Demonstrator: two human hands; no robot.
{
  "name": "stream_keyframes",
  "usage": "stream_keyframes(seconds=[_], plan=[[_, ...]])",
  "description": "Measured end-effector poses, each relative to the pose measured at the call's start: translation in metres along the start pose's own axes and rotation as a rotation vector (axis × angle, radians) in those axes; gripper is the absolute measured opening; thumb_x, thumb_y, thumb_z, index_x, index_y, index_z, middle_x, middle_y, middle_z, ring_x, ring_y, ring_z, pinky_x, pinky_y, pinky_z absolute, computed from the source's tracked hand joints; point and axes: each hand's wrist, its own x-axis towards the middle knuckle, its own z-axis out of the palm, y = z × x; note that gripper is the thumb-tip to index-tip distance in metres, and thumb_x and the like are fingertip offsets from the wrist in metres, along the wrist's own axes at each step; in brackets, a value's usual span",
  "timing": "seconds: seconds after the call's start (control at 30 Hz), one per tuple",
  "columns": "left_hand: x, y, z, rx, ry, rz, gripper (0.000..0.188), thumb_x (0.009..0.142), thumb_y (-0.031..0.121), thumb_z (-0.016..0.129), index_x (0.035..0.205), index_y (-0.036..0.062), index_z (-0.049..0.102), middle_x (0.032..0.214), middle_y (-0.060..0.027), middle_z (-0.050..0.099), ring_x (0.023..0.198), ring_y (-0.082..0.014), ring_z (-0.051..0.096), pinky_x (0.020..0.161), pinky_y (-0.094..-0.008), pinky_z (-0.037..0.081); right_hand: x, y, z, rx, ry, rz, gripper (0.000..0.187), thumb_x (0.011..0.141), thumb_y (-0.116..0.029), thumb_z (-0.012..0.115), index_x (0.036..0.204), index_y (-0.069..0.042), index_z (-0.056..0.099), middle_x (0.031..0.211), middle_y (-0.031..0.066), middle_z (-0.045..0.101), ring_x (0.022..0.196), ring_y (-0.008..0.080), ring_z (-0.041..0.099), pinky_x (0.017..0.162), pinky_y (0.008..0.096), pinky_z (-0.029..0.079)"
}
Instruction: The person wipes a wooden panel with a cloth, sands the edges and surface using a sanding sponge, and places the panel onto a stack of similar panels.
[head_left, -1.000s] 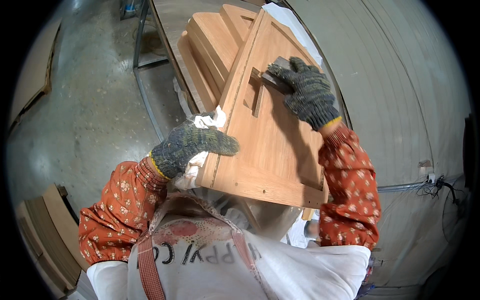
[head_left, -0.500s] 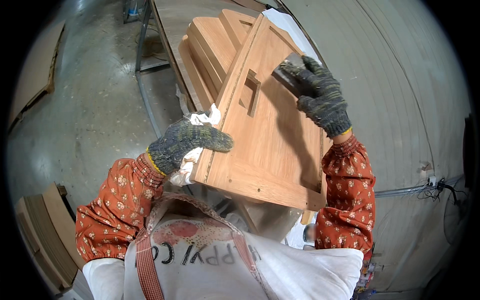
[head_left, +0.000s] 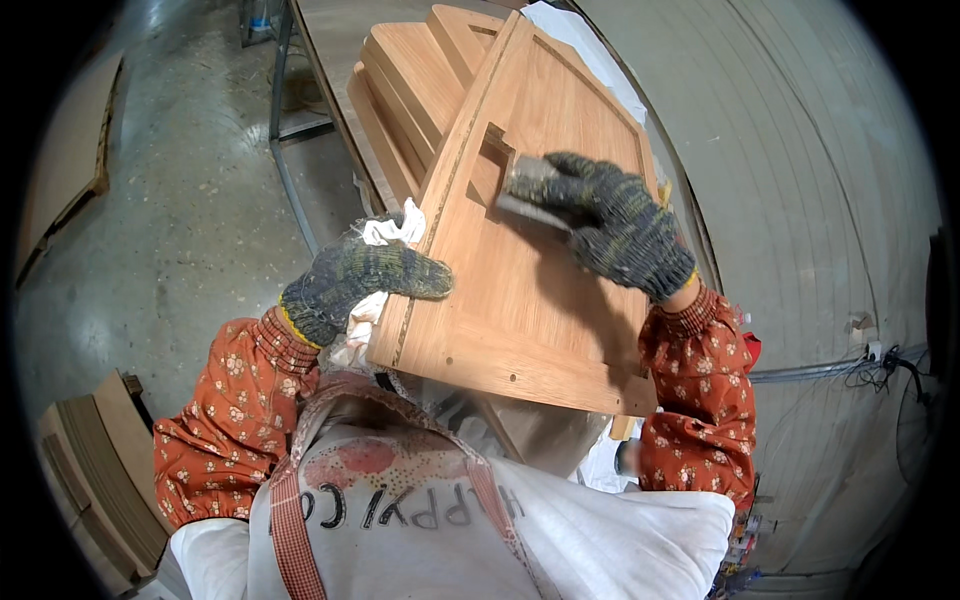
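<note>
Flat brown sheets [head_left: 85,450] stand stacked at the lower left of the frame. Left of centre, a gloved left hand [head_left: 365,280] is closed around the edge of a wooden panel [head_left: 490,320], thumb laid over its face, with white cloth [head_left: 395,228] bunched beside the grip. Pale wooden boards [head_left: 415,70] are piled at upper centre on a grey desk [head_left: 345,25]. The panel slants across the middle of the frame, an angular cut-out [head_left: 489,170] in its face. Just right of that opening, a grey block [head_left: 533,211] sits in the gloved right hand [head_left: 630,225], fingers curled over it; how firmly it presses on the wood cannot be told. Half a second ago the block was nearer the panel's right edge; it has swung down and left, apparently bringing the work back beside the opening. Dark cables [head_left: 885,365] hang at far right.
</note>
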Motion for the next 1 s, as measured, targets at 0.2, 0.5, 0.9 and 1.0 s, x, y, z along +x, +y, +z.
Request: stream_keyframes(seconds=[0.2,0.5,0.9,1.0], plan=[[0.0,-0.004,0.008,-0.404,-0.014,-0.182,0.022,0.088,0.011,0.054,0.098,0.0008,0.069,0.103,-0.0117,0.068,0.097,-0.0215,0.065,0.09,-0.0336,0.049,-0.03,0.015,0.008,0.119,0.011,-0.025,0.046,0.067,-0.018,0.063,0.112,-0.015,0.066,0.122,0.0167,0.056,0.097,0.0334,0.057,0.088,0.0403,0.046],[-0.001,0.007,0.005,-0.189,0.016,-0.139,0.021,0.087,0.008,0.053,0.097,0.0006,0.07,0.101,-0.0126,0.068,0.096,-0.0215,0.065,0.09,-0.0335,0.049,0.008,0.018,0.032,-0.449,0.375,-0.135,0.048,0.069,-0.016,0.066,0.116,-0.025,0.063,0.132,0.0163,0.047,0.114,0.0354,0.048,0.099,0.0441,0.037],[-0.007,-0.006,0.008,-0.455,0.045,-0.249,0.021,0.088,0.01,0.053,0.097,-0.0005,0.069,0.101,-0.0129,0.068,0.097,-0.0226,0.065,0.09,-0.0346,0.048,0.005,0.041,0.031,0.167,0.282,-0.088,0.06,0.074,-0.027,0.069,0.13,-0.015,0.051,0.128,0.0191,0.05,0.114,0.0325,0.05,0.098,0.0402,0.04],[-0.006,-0.005,0.004,-0.43,0.03,-0.345,0.021,0.087,0.01,0.053,0.097,-0.0002,0.069,0.1,-0.013,0.068,0.098,-0.0226,0.065,0.09,-0.0351,0.048,0.001,0.015,0.03,-0.017,0.108,-0.081,0.048,0.065,-0.012,0.071,0.113,-0.017,0.066,0.123,0.0186,0.054,0.105,0.0331,0.054,0.092,0.0422,0.042]])
